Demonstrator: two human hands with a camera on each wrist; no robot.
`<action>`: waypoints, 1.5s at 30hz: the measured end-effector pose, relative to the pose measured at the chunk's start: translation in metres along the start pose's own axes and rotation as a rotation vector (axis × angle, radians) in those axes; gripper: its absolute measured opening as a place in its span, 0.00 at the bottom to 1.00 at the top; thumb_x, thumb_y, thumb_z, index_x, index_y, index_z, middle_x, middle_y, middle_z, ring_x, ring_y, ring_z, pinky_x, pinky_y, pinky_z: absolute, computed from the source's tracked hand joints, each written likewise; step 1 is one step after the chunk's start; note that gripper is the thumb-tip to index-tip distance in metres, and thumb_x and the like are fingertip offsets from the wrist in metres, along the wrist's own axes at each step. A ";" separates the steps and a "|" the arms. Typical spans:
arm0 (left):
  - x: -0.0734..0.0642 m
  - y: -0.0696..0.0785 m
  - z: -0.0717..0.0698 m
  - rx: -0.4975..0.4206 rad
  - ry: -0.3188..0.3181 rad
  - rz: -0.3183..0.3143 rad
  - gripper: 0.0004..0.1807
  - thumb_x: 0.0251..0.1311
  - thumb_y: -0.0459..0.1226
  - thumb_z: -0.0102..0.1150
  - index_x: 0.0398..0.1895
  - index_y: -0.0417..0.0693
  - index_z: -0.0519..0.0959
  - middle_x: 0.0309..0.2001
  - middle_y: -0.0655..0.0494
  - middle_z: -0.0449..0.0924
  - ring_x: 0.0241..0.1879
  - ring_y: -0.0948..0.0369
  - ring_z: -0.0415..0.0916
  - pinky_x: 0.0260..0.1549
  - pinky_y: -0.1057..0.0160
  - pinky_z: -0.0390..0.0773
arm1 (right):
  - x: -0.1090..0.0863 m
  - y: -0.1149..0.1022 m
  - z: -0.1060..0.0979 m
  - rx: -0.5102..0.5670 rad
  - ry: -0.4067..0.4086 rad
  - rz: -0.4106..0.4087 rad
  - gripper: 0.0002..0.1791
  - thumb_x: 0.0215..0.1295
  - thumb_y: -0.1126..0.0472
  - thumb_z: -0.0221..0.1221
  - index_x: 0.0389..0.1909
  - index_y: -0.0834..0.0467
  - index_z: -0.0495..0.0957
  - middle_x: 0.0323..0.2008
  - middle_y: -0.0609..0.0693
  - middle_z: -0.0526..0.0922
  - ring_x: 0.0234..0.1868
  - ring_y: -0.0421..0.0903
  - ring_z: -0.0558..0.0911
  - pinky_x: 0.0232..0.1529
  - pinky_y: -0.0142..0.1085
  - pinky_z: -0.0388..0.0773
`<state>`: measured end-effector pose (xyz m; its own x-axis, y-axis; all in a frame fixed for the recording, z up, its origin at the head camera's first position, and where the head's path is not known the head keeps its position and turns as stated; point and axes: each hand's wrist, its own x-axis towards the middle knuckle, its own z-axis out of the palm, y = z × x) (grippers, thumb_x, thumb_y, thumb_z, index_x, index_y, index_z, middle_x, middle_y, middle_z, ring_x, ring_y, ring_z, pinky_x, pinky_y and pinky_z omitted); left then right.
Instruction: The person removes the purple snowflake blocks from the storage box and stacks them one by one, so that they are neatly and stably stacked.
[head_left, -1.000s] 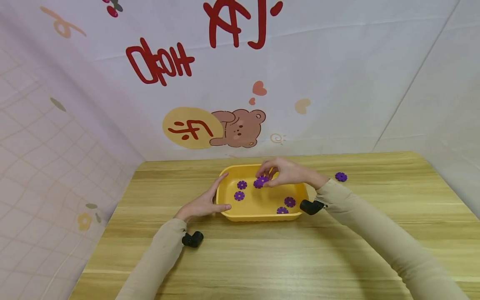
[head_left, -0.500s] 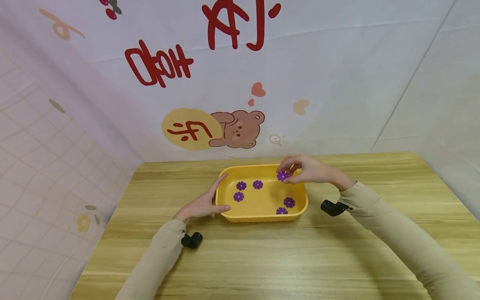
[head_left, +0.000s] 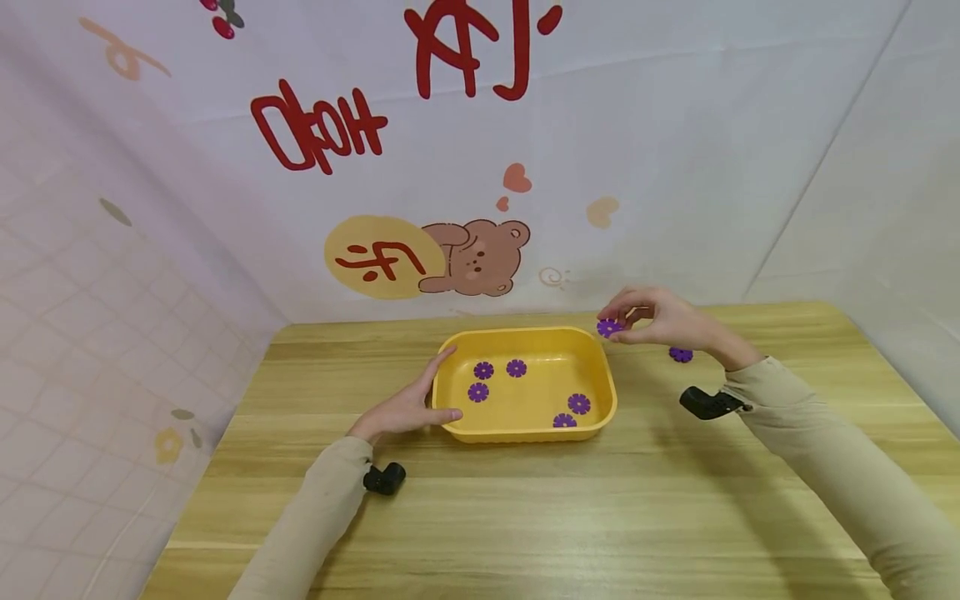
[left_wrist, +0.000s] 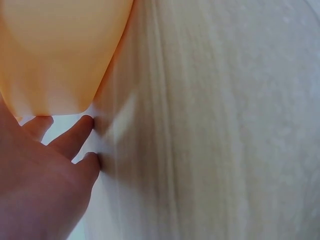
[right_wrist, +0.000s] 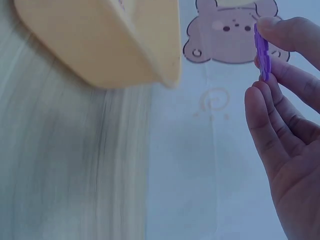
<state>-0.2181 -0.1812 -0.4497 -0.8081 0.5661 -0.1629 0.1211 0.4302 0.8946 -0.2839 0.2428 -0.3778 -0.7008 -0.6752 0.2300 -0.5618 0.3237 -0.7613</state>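
Observation:
My right hand (head_left: 664,320) pinches a purple notched building disc (head_left: 609,328) between thumb and fingers, raised just beyond the back right corner of the yellow plastic tub (head_left: 525,434). In the right wrist view the held disc (right_wrist: 262,52) shows nearly edge-on between the fingertips. My left hand (head_left: 405,410) holds the tub's left end, thumb over the front rim and fingers spread along the side toward the back. Several similar purple discs lie flat inside the tub, among them one disc (head_left: 516,368) near the middle and another disc (head_left: 579,404) to the right.
Another purple disc (head_left: 681,355) lies on the wooden table (head_left: 487,525) right of the tub, partly behind my right wrist. A white printed cloth (head_left: 660,167) hangs behind the table. Black cameras sit on both wrists.
My right hand has lifted a purple disc from the tub and carried it rightward past the back right rim. The left hand and the tub stay put.

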 end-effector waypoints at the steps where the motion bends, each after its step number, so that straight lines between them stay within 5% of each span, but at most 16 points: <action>1: 0.002 -0.004 0.000 0.007 -0.001 -0.001 0.57 0.58 0.39 0.67 0.77 0.63 0.33 0.76 0.47 0.26 0.73 0.47 0.37 0.68 0.45 0.47 | -0.002 0.001 -0.002 -0.009 0.004 0.007 0.15 0.58 0.71 0.66 0.46 0.64 0.81 0.43 0.54 0.80 0.41 0.48 0.80 0.44 0.36 0.80; 19: 0.004 -0.008 -0.001 0.031 -0.005 -0.028 0.58 0.55 0.46 0.70 0.76 0.74 0.35 0.77 0.50 0.29 0.73 0.49 0.37 0.68 0.46 0.44 | -0.032 0.020 -0.031 -0.196 0.071 0.070 0.12 0.57 0.66 0.69 0.43 0.60 0.83 0.40 0.51 0.81 0.36 0.44 0.78 0.38 0.32 0.80; 29: 0.001 -0.003 -0.001 0.060 -0.005 -0.039 0.58 0.55 0.47 0.70 0.76 0.74 0.35 0.77 0.52 0.29 0.74 0.51 0.36 0.68 0.46 0.44 | -0.063 0.040 -0.051 -0.178 0.152 0.123 0.14 0.58 0.71 0.66 0.46 0.62 0.81 0.36 0.54 0.82 0.35 0.43 0.79 0.37 0.27 0.78; 40: 0.000 -0.002 0.000 0.059 0.009 -0.025 0.57 0.57 0.44 0.69 0.77 0.70 0.36 0.77 0.47 0.29 0.73 0.46 0.40 0.68 0.46 0.48 | -0.092 0.080 -0.040 -0.105 0.172 0.285 0.14 0.62 0.66 0.64 0.47 0.67 0.79 0.44 0.63 0.82 0.42 0.35 0.81 0.39 0.26 0.79; 45: -0.001 -0.002 0.000 0.060 0.007 -0.014 0.56 0.58 0.43 0.68 0.77 0.68 0.36 0.76 0.46 0.30 0.73 0.47 0.40 0.68 0.47 0.49 | -0.097 0.089 -0.031 -0.095 0.149 0.304 0.14 0.61 0.68 0.64 0.47 0.69 0.78 0.44 0.66 0.82 0.44 0.45 0.83 0.41 0.26 0.78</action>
<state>-0.2173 -0.1823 -0.4511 -0.8141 0.5547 -0.1717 0.1440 0.4793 0.8658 -0.2797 0.3580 -0.4488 -0.8947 -0.4367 0.0932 -0.3515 0.5599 -0.7503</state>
